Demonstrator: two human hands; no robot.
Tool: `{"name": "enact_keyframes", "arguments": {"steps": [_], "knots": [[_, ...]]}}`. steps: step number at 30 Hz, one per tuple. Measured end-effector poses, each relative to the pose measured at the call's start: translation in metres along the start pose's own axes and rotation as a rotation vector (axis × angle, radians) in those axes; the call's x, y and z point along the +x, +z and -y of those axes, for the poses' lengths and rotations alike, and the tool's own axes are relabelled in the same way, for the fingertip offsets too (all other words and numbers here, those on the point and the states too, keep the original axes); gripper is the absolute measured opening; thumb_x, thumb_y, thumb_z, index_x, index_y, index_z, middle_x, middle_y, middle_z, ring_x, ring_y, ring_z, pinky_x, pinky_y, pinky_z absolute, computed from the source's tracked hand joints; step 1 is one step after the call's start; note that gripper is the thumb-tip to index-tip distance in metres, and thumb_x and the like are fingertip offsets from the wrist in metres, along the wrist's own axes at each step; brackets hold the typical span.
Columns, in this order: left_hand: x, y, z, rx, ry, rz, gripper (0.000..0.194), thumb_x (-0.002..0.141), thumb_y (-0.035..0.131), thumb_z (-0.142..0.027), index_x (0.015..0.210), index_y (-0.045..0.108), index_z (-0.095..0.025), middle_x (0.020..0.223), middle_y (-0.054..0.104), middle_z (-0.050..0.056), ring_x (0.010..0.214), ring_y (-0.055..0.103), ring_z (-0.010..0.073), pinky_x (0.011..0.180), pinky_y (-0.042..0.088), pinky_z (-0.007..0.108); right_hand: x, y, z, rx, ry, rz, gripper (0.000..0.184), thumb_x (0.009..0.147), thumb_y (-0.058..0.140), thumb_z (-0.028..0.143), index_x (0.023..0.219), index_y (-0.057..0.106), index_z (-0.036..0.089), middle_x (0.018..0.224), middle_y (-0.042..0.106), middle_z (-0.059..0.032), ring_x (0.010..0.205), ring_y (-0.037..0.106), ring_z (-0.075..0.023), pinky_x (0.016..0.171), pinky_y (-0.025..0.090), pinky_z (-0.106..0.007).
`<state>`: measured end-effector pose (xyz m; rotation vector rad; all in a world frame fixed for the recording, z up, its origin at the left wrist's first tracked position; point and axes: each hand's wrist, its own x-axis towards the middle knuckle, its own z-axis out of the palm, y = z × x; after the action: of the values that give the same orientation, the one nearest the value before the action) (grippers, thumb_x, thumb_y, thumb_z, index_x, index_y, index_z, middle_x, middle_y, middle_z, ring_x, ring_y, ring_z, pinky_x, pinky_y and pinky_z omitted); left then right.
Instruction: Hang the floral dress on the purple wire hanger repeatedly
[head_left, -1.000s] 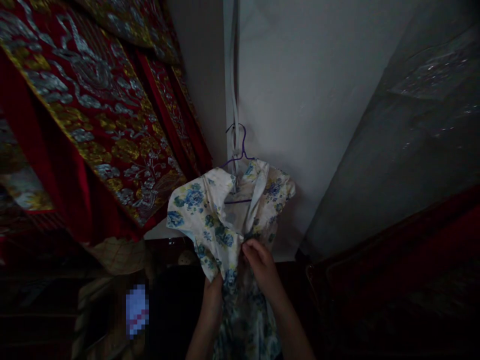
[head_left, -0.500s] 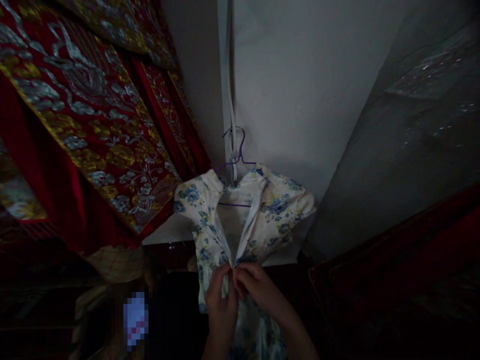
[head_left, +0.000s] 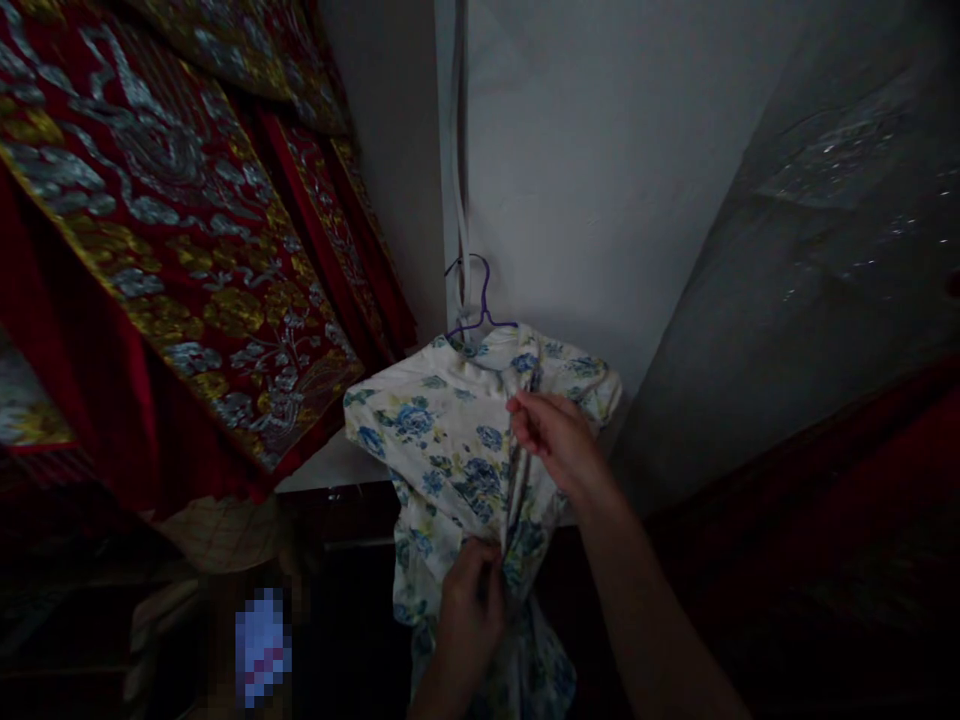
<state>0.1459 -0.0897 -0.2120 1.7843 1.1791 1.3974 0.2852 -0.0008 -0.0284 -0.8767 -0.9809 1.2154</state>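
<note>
A white dress (head_left: 424, 455) with blue flowers hangs on a purple hanger (head_left: 485, 300). Its zipper (head_left: 516, 485) runs down the front, right of the middle, and the edges meet along most of its visible length. My right hand (head_left: 551, 440) is closed in a pinch at the zipper's upper end, just under the collar. The zipper pull is too small to make out between those fingers. Lower down, my left hand (head_left: 476, 595) pinches the dress cloth beside the zipper.
A red cloth (head_left: 217, 270) embroidered in gold and silver hangs at the left. White cords (head_left: 461, 150) run down the pale wall (head_left: 600, 180) to the hanger. Clear plastic sheeting (head_left: 840, 200) covers the right side. At lower left is a blurred-out patch (head_left: 262, 645).
The wide V-shaped opening in the dress has closed. My right hand has gone up from beside my left hand to near the collar. My left hand has stayed low on the cloth.
</note>
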Motion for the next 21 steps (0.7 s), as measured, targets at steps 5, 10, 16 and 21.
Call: {"name": "enact_keyframes", "arguments": {"steps": [5, 10, 16, 21], "knots": [[0.034, -0.014, -0.012, 0.022, 0.023, 0.145, 0.018, 0.092, 0.051, -0.014, 0.092, 0.068, -0.021, 0.091, 0.072, 0.008, 0.086, 0.069, 0.0228, 0.079, 0.050, 0.032, 0.008, 0.021, 0.022, -0.015, -0.133, 0.029, 0.033, 0.073, 0.067, 0.050, 0.071, 0.060, 0.018, 0.044, 0.052, 0.0060, 0.033, 0.042, -0.0067, 0.033, 0.024, -0.018], [0.114, -0.055, -0.067, -0.012, 0.278, -0.061, 0.029, 0.095, 0.060, -0.024, 0.123, 0.067, -0.022, 0.102, 0.073, 0.008, 0.093, 0.068, 0.0226, 0.086, 0.051, 0.033, -0.013, 0.022, 0.007, -0.185, -0.251, 0.120, 0.026, 0.083, 0.057, 0.041, 0.066, 0.056, 0.021, 0.041, 0.048, 0.0072, 0.033, 0.043, -0.0076, 0.036, 0.028, -0.019], [0.180, -0.074, -0.128, 0.261, 0.712, -0.052, 0.018, 0.101, 0.052, -0.022, 0.111, 0.067, -0.018, 0.096, 0.070, 0.006, 0.090, 0.065, 0.0181, 0.083, 0.050, 0.030, -0.012, 0.023, 0.022, -0.269, -0.318, 0.162, 0.028, 0.088, 0.053, 0.041, 0.068, 0.057, 0.021, 0.043, 0.047, 0.0068, 0.035, 0.042, -0.0081, 0.040, 0.030, -0.021], [0.187, -0.083, -0.147, 0.264, 0.759, -0.345, 0.014, 0.099, 0.055, -0.022, 0.091, 0.065, -0.016, 0.084, 0.066, 0.002, 0.081, 0.061, 0.0155, 0.077, 0.047, 0.027, 0.000, 0.026, -0.014, -0.295, -0.315, 0.036, 0.032, 0.085, 0.057, 0.044, 0.062, 0.056, 0.020, 0.044, 0.045, 0.0064, 0.038, 0.039, -0.0080, 0.042, 0.027, -0.022]]}}
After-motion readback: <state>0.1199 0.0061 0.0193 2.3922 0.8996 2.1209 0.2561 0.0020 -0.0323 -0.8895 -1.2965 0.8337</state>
